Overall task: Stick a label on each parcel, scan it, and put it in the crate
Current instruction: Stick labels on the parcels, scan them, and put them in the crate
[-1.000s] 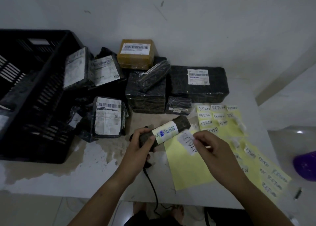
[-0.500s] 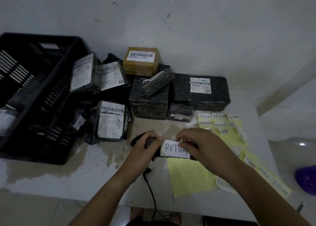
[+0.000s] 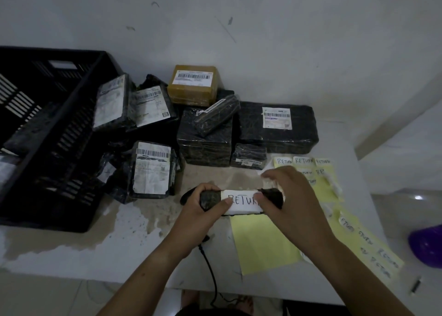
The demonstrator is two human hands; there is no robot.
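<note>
A small black wrapped parcel [image 3: 210,199] is held over the table, gripped at its left end by my left hand [image 3: 203,210]. A white label reading RETURN [image 3: 241,202] lies across its middle. My right hand [image 3: 287,200] grips the parcel's right end, its thumb pressing the label's right edge. A black scanner [image 3: 187,196] lies on the table under the parcel, mostly hidden, its cable [image 3: 210,268] running off the front edge. The black crate [image 3: 55,136] stands at the left with a parcel or two inside.
A heap of black wrapped parcels [image 3: 205,138] and a brown box [image 3: 192,84] stands at the back against the wall. Yellow sheets with RETURN labels [image 3: 303,165] lie at the right, one bare yellow sheet [image 3: 263,241] in front. A purple object [image 3: 428,246] sits off the table's right edge.
My right hand brought the loose RETURN label onto the parcel and now presses it down. The parcel has been turned level in front of me.
</note>
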